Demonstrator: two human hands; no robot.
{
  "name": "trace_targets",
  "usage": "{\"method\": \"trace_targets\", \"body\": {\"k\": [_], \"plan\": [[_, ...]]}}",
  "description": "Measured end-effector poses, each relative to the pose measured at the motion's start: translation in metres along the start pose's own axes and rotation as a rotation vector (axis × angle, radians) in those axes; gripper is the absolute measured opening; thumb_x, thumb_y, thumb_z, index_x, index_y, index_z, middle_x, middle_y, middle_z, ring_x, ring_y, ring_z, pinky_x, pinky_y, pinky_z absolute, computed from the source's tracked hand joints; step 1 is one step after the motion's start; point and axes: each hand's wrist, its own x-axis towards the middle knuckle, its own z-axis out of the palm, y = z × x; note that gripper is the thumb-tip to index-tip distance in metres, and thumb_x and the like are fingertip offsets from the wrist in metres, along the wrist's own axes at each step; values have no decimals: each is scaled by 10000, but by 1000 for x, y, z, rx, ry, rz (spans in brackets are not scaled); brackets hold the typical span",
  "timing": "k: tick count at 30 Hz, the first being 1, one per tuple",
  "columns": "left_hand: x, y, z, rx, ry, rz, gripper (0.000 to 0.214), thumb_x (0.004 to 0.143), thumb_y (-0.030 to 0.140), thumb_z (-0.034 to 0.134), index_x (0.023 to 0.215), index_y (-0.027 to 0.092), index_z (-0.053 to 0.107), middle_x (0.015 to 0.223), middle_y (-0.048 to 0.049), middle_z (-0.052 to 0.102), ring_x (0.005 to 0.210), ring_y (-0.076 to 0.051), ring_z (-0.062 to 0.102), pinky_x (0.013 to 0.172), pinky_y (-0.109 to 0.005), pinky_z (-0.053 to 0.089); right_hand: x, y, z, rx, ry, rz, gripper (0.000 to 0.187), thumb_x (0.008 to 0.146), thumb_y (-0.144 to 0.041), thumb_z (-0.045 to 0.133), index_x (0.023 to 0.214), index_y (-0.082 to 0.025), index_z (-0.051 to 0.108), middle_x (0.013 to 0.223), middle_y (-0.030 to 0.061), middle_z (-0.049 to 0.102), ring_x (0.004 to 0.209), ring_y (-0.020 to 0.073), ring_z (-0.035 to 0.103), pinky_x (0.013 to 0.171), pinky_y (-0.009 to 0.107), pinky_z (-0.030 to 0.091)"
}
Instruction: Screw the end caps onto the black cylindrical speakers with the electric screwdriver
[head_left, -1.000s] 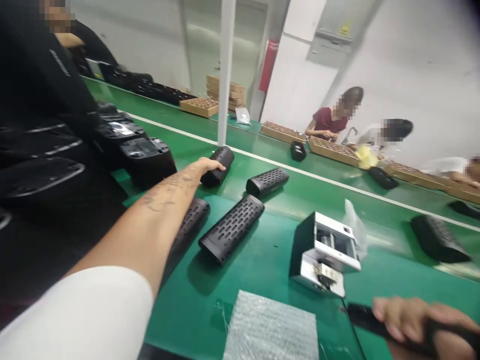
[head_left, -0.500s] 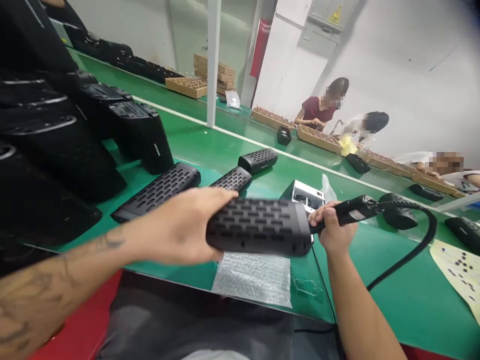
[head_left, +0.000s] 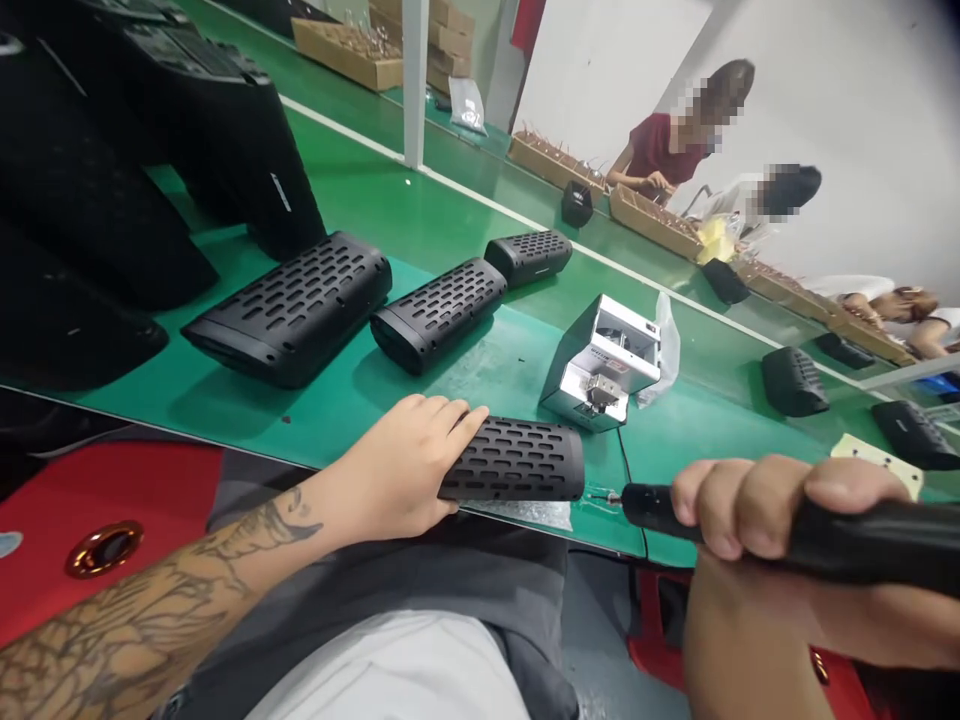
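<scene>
Driver tip levelled at the case, a small gap between them!
The left hand (head_left: 409, 465) grips the slotted black case (head_left: 525, 460) at the mat's (head_left: 465, 400) near edge, above bubble wrap (head_left: 536, 515); the right hand (head_left: 772, 505) is wrapped tight around the black driver (head_left: 652, 507), its bit pointing at the case's end, while the silver-white machine (head_left: 600, 370) sits just beyond.

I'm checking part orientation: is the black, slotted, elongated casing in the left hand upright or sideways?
Sideways: the black slotted casing stretches lengthwise across the view from the left hand towards the black cylindrical tool.
</scene>
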Motion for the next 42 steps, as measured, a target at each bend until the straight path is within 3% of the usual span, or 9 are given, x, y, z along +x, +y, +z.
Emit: {"method": "trace_targets", "body": {"k": [2,5,9,16,22,27,31,42], "plan": [[1,-2,0,-3,-9,-14,1062,788,346,1024,1753,187,611,1498,-238,794,1329,-513,793,1099,-615,650,-11,-4,12,15,9,16,594,1023,-913,849,1122,-331,915,592,-95,613,378,125,506,471,333,547],[2,-4,1,-2,-18,-17,1049,799,363,1012,1752,192,610,1481,-231,796,1302,-505,797,1075,-605,653,-13,7,24,22,-4,37,603,968,-910,912,1066,-315,906,587,-88,626,374,128,525,467,331,542],[4,-3,1,21,-30,-11,1016,808,372,992,1731,170,619,1474,-239,798,1283,-501,799,1039,-589,648,-6,23,24,47,-88,66,476,947,-715,1044,1032,-276,881,637,-70,702,408,150,595,496,338,582],[3,1,-1,34,-47,-18,945,873,407,934,1727,166,611,1485,-244,790,1307,-504,789,1028,-590,631,3,26,18,68,-186,140,382,1012,-544,1017,938,-261,773,617,-70,670,414,149,600,495,321,569],[5,2,-3,37,-87,-27,925,895,407,911,1728,154,597,1477,-249,782,1297,-506,777,1009,-593,614,-4,23,26,35,-258,182,239,1072,-359,931,1003,-255,727,656,-70,648,478,134,595,564,326,600],[7,5,-6,53,-98,-23,920,888,384,925,1710,133,596,1455,-240,782,1271,-476,775,996,-543,588,-21,23,32,-60,-235,241,415,974,-505,1015,967,-292,659,683,-56,583,559,176,595,592,381,610],[7,6,-9,50,-102,-5,906,903,347,929,1701,79,594,1423,-248,777,1255,-465,767,990,-530,573,-6,39,27,-92,-146,319,574,824,-618,1108,1003,-307,660,776,-22,640,691,241,703,679,460,692],[0,1,0,48,-27,20,908,887,318,889,1719,83,614,1483,-271,784,1282,-487,770,1005,-580,583,47,84,5,-147,64,206,591,873,-688,1044,1014,-288,633,797,-29,652,688,238,737,651,455,721]]}}
